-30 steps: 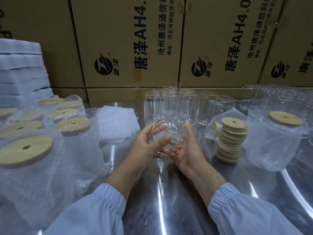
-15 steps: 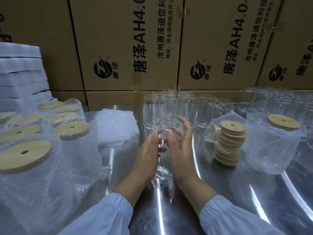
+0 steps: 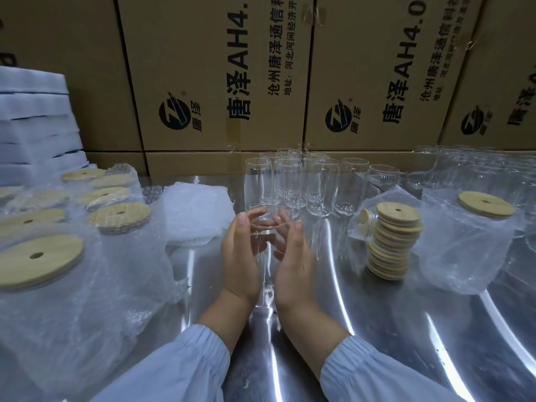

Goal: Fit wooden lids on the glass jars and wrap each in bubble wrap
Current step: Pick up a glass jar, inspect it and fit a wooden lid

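Note:
A clear glass jar (image 3: 268, 224) stands upright on the steel table (image 3: 406, 329) in front of me, without a lid. My left hand (image 3: 242, 256) holds its left side and my right hand (image 3: 294, 256) its right side, fingers curled round the glass. A stack of round wooden lids (image 3: 396, 239), each with a small hole, sits to the right. Several bare glass jars (image 3: 307, 184) stand behind. A pile of bubble wrap (image 3: 197, 213) lies behind and to the left.
Several lidded jars in bubble wrap (image 3: 95, 256) crowd the left side. One more wrapped, lidded jar (image 3: 470, 239) stands at the right, with more glass behind it. White foam sheets (image 3: 34, 126) are stacked at far left. Cardboard boxes (image 3: 220, 74) wall the back.
The jar was tilted on its side between my hands; now it stands upright on the table with both hands cupped round it.

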